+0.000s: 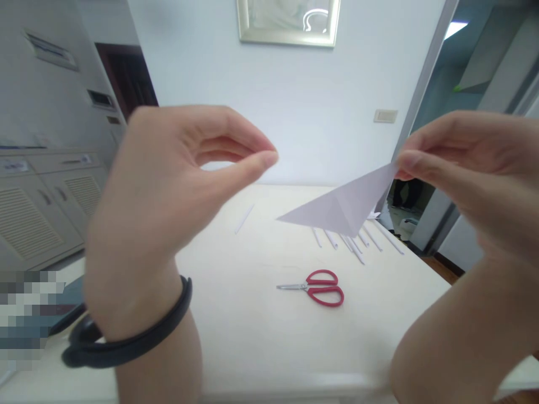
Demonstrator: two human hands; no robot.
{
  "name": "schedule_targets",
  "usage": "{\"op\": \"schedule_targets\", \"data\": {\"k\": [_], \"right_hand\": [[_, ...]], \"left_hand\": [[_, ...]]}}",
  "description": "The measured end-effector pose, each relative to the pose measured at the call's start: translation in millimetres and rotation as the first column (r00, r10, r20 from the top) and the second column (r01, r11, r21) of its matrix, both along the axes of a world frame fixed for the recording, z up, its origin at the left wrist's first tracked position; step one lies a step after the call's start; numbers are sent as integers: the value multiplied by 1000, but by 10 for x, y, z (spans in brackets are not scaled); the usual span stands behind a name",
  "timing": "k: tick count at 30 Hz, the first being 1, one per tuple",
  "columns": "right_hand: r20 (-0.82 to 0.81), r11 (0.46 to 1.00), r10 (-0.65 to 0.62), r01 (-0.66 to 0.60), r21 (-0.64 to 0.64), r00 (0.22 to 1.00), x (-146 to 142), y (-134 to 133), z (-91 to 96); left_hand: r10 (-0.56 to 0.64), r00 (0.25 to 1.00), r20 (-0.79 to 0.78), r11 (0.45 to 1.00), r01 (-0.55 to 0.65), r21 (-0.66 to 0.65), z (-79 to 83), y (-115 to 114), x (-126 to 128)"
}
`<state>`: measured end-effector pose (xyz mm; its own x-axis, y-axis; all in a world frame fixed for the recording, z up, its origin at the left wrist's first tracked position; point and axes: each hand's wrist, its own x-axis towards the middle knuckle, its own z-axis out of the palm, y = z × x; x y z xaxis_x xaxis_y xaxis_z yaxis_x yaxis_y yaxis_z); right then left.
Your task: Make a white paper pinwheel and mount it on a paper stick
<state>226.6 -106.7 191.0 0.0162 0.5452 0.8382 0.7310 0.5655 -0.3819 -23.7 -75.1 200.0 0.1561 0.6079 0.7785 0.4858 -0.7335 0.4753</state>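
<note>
In the head view a folded piece of white paper (341, 202), roughly triangular with a crease, hangs in the air over the table. One corner of it is pinched between the thumb and fingers of my right hand (455, 151). Its left point is free, below and apart from my left hand (202, 157). That hand is raised with thumb and fingertips pressed together, and nothing shows between them. A dark band circles the left wrist. Below the paper, scissors (326, 289) with red handles lie on the white table (244, 314), blades pointing left.
Several thin white paper rolls (353, 244) lie at the table's back right, partly behind the held paper. A single paper strip (245, 219) is at the back left. A wall with a framed picture (290, 42) rises behind the table; a doorway opens at right.
</note>
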Motion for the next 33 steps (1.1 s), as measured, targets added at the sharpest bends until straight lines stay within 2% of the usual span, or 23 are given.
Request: {"op": "schedule_targets", "data": {"k": [2, 5, 7, 10, 16, 26, 33], "right_hand": [[19, 1000, 12, -12, 3, 1000, -113, 2, 30], [-13, 995, 96, -97, -16, 995, -157, 40, 39], [-39, 991, 132, -133, -18, 990, -142, 60, 38], [-76, 991, 128, -130, -21, 989, -125, 57, 41], [-129, 991, 132, -135, -22, 983, -162, 43, 56], [-267, 976, 217, -215, 37, 939, -176, 51, 67], [-180, 950, 278, -297, -93, 944, -267, 45, 64]], "left_hand": [[-21, 988, -153, 994, 38, 107, -10, -13, 69], [-17, 946, -325, 994, 50, 94, -61, 10, 156], [-61, 912, -405, 994, 92, 58, -101, 43, 201], [-114, 891, -440, 991, 132, 10, -150, 90, 254], [-110, 847, -519, 986, 161, 53, -176, 79, 291], [-138, 871, -472, 985, 170, 24, -65, -25, 244], [-138, 951, -277, 986, 159, 55, -20, -25, 196]]}}
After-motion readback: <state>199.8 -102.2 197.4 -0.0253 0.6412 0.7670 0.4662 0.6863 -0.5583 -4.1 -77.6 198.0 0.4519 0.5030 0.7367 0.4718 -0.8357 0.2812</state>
